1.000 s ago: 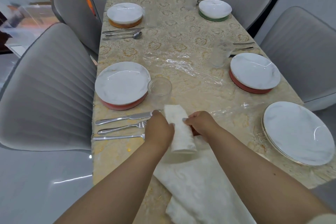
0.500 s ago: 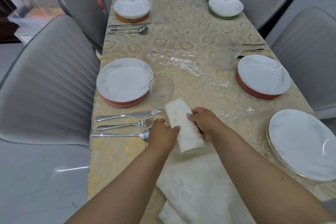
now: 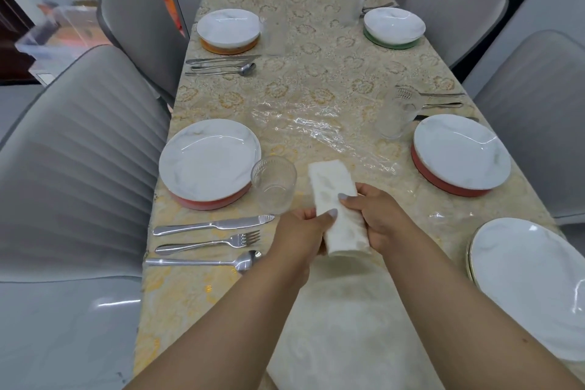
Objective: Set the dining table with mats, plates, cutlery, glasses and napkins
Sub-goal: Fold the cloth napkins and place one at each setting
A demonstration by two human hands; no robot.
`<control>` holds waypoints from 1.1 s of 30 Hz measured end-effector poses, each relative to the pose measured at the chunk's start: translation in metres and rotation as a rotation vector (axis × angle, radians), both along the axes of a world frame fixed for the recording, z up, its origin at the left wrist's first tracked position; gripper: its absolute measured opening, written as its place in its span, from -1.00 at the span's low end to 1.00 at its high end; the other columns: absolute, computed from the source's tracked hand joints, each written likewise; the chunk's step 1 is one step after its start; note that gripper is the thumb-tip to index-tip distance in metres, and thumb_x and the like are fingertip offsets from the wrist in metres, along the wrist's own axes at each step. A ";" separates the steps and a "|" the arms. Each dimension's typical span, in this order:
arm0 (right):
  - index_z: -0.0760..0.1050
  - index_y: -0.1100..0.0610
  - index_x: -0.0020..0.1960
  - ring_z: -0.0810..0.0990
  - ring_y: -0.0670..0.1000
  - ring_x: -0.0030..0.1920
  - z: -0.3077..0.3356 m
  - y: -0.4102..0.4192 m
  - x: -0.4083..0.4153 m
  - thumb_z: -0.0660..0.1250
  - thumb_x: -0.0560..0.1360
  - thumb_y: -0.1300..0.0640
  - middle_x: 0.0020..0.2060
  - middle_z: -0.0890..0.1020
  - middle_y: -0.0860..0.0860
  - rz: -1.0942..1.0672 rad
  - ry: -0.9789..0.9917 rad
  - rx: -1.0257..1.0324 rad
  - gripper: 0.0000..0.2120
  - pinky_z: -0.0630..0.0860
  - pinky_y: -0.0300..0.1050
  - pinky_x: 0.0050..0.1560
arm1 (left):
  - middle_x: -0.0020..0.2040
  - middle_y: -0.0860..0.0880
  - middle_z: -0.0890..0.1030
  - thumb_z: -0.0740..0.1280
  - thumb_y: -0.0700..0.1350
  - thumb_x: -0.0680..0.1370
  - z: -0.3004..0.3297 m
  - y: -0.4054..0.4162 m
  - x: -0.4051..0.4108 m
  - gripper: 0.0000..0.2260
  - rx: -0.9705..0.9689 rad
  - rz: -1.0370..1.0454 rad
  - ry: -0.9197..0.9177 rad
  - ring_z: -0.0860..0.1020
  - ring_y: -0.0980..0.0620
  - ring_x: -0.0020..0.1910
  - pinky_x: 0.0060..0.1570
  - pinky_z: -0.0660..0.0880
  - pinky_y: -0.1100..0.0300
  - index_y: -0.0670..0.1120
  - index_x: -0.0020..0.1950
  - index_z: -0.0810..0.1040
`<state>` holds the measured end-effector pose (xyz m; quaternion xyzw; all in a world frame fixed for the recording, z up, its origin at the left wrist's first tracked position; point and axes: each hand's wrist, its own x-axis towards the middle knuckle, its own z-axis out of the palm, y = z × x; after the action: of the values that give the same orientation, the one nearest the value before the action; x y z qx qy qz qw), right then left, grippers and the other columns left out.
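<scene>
Both thumbs pressed onto the top of a folded white napkin, remaining fingers curled beneath it: left hand gripping the napkin's left side, right hand gripping its right side, nails painted pale grey. Napkin held as a narrow folded strip just above the table, near the middle of its near half, far end pointing toward the far edge. Directly left of the napkin, a clear glass standing upright, touching the rim of a white plate on a red mat by the left edge. Nearer along that left edge, knife, fork and spoon lying side by side, handles toward the left edge. Beneath the forearms, more white cloth spread at the near edge. At the right edge, another plate on a red mat, and a stack of plates toward the near right corner. No readable writing or labels anywhere.
</scene>
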<state>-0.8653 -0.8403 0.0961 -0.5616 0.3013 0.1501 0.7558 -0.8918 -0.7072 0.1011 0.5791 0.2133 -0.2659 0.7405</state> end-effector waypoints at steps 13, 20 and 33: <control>0.50 0.27 0.01 0.66 0.17 -0.19 -0.010 0.004 0.005 0.28 0.55 0.26 -0.14 0.67 0.23 0.066 0.014 0.058 -0.91 0.63 0.10 -0.12 | -0.16 -0.20 0.65 0.44 -0.08 0.45 -0.012 0.006 0.007 -0.79 0.205 0.035 -0.083 0.59 -0.08 -0.20 -0.15 0.52 -0.01 -0.21 -0.15 0.55; 0.50 0.29 0.04 0.64 0.22 -0.08 -0.031 0.033 -0.019 0.22 0.58 0.27 -0.02 0.64 0.28 -0.041 0.121 0.040 -0.88 0.56 0.23 0.05 | -0.27 -0.07 0.62 0.43 -0.15 0.50 -0.021 0.028 -0.006 -0.83 0.374 -0.048 -0.074 0.57 -0.04 -0.29 -0.19 0.51 0.09 -0.11 -0.27 0.52; 0.53 0.09 -0.11 0.55 -0.03 -0.10 -0.049 0.027 -0.074 0.05 0.62 -0.04 -0.17 0.63 -0.06 0.511 -0.318 -0.774 -0.65 0.42 -0.07 -0.03 | -0.21 -0.17 0.62 0.38 -0.26 0.51 -0.007 0.084 -0.033 -0.93 0.258 -0.080 -0.070 0.56 -0.10 -0.25 -0.21 0.47 0.10 -0.19 -0.17 0.55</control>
<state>-0.9393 -0.8137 0.0470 -0.8732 0.0683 0.1201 0.4673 -0.9249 -0.6231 0.0941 0.6867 0.1966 -0.2453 0.6555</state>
